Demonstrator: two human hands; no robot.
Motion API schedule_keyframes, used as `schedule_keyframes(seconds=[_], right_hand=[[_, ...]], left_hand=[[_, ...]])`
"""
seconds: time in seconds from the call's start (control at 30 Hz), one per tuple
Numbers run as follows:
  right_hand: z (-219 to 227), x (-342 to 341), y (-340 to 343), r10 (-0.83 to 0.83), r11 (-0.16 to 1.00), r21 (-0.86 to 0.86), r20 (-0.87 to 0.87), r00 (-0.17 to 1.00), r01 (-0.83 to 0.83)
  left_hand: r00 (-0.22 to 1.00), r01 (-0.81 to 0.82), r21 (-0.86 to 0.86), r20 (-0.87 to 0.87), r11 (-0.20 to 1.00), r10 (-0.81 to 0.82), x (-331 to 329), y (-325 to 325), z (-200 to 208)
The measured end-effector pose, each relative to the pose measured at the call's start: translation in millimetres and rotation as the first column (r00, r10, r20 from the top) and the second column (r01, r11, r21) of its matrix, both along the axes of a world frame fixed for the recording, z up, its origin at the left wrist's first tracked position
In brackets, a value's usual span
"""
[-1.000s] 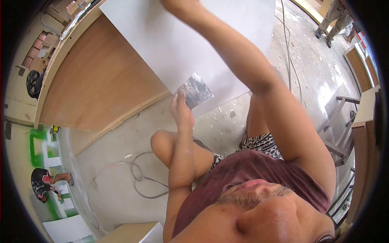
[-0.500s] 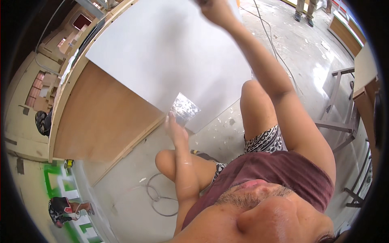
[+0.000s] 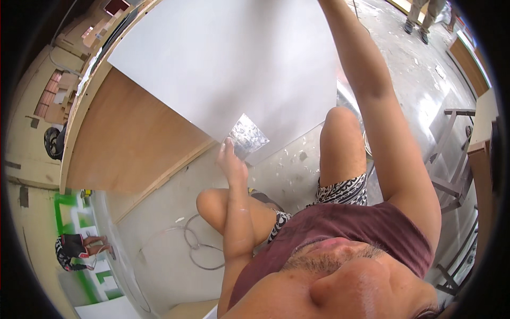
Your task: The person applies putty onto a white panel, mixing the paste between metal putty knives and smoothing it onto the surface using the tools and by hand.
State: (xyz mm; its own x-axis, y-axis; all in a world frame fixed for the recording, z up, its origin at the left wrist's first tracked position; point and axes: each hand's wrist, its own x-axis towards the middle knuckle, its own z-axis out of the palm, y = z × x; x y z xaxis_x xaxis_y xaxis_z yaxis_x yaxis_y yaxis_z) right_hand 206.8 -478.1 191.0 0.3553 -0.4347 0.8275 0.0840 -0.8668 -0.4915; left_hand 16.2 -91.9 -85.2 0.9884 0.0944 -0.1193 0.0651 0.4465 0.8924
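My left hand (image 3: 232, 162) is closed on the lower edge of a small square silver sheet (image 3: 248, 136) with a mottled, shiny face. The sheet is held in front of the near corner of a large white panel (image 3: 212, 64); whether it touches the panel, I cannot tell. My right arm (image 3: 366, 69) reaches up and away over the panel's right side. The right hand lies beyond the upper edge of the view, so its fingers and anything in them are hidden. Soft grey shading runs down the middle of the panel.
The panel lies against a brown wooden board (image 3: 133, 133) with a timber frame. A looped hose (image 3: 204, 247) rests on the floor at my left. Another person (image 3: 79, 250) crouches by green-and-white painted pieces. A metal trestle (image 3: 449, 143) stands right, and someone's legs (image 3: 425, 18) show far right.
My right arm has reached farther out, taking the hand and the dark thing at it out of view. The left hand and silver sheet have shifted slightly up.
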Motion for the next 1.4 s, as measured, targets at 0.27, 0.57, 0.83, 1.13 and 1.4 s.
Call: schedule_keyframes(seconds=[0.27, 0.57, 0.83, 1.13, 1.4], right_hand=[[-30, -29, 148, 0.156, 0.949, -0.260, -0.104, 0.982, -0.178], [-82, -63, 176, 0.273, 0.871, -0.330, -0.295, 0.916, -0.365], [11, -27, 128, 0.181, 0.961, -0.196, -0.082, 0.980, -0.193], [-124, -93, 197, 0.360, 0.774, -0.351, -0.441, 0.822, -0.528], [-220, -231, 189, 0.939, 0.253, 0.673, 0.001, 0.343, -0.695]], left_hand=[[0.999, 0.035, -0.040, -0.008, 0.999, -0.035, -3, -8, 5], [0.999, 0.027, -0.072, 0.041, 0.997, -0.024, -1, 1, 8], [0.998, -0.013, -0.033, 0.057, 0.999, 0.015, -3, 0, 5], [0.988, -0.071, -0.236, 0.114, 0.969, 0.100, -4, 12, 5], [0.992, 0.026, -0.276, 0.124, 0.961, 0.009, -39, -29, 27]])
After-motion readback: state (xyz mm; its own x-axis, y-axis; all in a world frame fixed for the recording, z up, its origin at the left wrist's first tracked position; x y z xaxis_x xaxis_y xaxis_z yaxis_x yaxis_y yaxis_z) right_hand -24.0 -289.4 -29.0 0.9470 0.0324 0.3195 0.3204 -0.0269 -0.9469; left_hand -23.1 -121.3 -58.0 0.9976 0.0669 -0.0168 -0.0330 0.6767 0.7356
